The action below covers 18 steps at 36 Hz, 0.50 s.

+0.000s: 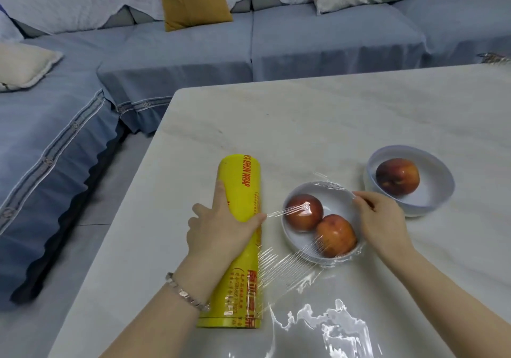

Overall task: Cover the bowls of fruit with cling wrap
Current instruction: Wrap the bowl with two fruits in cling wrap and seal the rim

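Observation:
A yellow roll of cling wrap [240, 191] lies on the pale table [331, 114]. My left hand [221, 227] lies over the roll with the thumb on its right side, where the film comes off. Clear film [293, 263] stretches from the roll over a white bowl [331, 194] that holds two red fruits [304, 212]. My right hand [384, 222] pinches the film at the bowl's right rim. A second white bowl [431, 191] with one red fruit [398, 175] stands uncovered just to the right.
Loose crumpled film [331, 327] lies on the table near the front edge. A blue-grey sofa [193, 53] with cushions runs behind and to the left of the table, and a strip of floor separates them.

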Available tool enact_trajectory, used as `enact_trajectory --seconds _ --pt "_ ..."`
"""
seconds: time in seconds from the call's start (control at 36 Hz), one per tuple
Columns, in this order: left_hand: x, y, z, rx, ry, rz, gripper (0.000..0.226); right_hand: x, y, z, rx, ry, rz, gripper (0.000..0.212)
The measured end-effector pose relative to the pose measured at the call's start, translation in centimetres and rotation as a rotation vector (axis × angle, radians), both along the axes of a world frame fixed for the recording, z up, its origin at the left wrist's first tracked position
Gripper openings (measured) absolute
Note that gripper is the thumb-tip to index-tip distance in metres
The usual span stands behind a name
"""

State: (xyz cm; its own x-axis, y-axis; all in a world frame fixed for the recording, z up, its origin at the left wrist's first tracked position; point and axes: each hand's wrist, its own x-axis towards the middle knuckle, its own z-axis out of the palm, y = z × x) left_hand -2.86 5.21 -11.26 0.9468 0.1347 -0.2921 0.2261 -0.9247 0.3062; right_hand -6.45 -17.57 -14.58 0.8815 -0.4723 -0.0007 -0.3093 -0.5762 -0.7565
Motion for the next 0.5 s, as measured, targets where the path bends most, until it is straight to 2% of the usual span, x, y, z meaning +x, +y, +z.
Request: enact_trajectory --seconds 0.08,0.17,0.22,0.31,0.39,0.44,0.5 --pt "0.1 -0.1 -0.3 0.011 0.001 0.014 0.1 0.4 0.0 0.2 -0.024 0.071 0.004 0.024" --pt "0.5 -0.1 -0.2 -0.005 -0.003 0.01 0.094 1.0 0.6 0.9 -0.169 0.105 0.052 0.044" --pt "1.1 -0.1 -0.4 -0.09 0.001 0.014 0.091 1.8 1.5 1.6 -0.249 0.039 0.104 0.053" --pt "1.9 0.0 -0.9 -0.306 0.033 0.058 0.09 3.7 3.7 2.9 -0.239 -0.096 0.252 0.041" --pt "2.1 0.1 -1.0 -0.378 0.045 0.041 0.104 6.2 6.4 3.7 -0.235 -0.155 0.447 0.037" --pt "2.0 0.2 -0.8 -0.378 0.053 0.02 0.112 8.1 8.0 3.4 -0.243 -0.071 0.577 0.042" --pt "2.0 0.3 -0.8 -0.373 0.058 0.021 0.11 9.5 9.0 2.6 -0.225 0.097 0.655 0.046"
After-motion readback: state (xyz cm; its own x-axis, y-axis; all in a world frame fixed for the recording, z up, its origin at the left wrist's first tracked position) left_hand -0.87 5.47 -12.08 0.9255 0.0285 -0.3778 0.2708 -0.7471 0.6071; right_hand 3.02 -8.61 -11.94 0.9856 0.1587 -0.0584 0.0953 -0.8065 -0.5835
